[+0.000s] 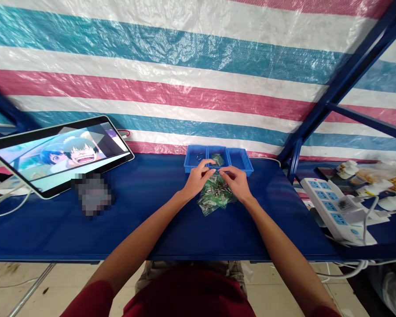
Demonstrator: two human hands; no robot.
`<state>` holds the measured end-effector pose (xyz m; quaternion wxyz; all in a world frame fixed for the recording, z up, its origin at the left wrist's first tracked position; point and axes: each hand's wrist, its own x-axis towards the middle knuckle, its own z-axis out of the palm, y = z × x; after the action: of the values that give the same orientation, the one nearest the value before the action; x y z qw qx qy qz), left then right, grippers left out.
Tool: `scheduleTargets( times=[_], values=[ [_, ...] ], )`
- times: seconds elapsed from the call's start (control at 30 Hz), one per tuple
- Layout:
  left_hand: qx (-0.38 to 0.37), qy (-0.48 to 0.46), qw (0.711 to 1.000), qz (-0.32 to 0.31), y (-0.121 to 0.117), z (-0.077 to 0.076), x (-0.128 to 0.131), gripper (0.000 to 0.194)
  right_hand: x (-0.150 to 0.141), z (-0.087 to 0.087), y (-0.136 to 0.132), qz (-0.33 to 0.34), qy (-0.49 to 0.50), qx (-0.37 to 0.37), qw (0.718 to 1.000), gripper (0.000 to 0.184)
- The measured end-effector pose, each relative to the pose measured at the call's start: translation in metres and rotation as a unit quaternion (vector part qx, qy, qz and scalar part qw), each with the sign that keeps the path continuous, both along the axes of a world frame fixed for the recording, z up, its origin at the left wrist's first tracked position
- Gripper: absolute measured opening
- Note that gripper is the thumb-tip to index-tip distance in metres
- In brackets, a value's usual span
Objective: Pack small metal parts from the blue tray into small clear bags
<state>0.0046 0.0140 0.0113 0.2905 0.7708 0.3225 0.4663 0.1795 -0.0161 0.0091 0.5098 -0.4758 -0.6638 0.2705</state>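
The left hand (196, 180) and right hand (239, 181) nearly meet at the fingertips, just above a heap of slim metal pins (220, 190); the left thumb and forefinger curve with a gap between them, the right ones draw close together; whether either pinches a small part, I cannot tell; the pins lie on green plastic (208, 205), on the near side of a blue three-part tray (240, 159); a lit tablet (66, 158) leans far left.
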Motion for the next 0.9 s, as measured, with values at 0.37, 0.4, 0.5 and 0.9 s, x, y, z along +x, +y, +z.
scheduleTargets(
  times=[0.37, 0.4, 0.5, 0.9],
  values=[
    [-0.014, -0.049, 0.999, -0.01, -0.004, -0.001, 0.003, 0.028, -0.003, -0.001, 0.0, 0.011, -0.026, -0.011, 1.0, 0.036],
    [0.0, -0.045, 0.999, -0.006, -0.005, -0.001, 0.003, 0.027, -0.003, -0.001, 0.0, 0.007, -0.03, -0.012, 0.999, 0.038],
    [0.069, -0.015, 0.997, 0.009, -0.009, 0.001, 0.003, 0.028, -0.003, 0.0, -0.001, 0.001, -0.041, -0.021, 0.999, 0.048],
    [0.182, 0.218, 0.934, 0.217, 0.043, 0.012, -0.03, 0.031, -0.003, 0.002, 0.0, -0.03, -0.063, -0.015, 0.997, 0.049]
  ],
)
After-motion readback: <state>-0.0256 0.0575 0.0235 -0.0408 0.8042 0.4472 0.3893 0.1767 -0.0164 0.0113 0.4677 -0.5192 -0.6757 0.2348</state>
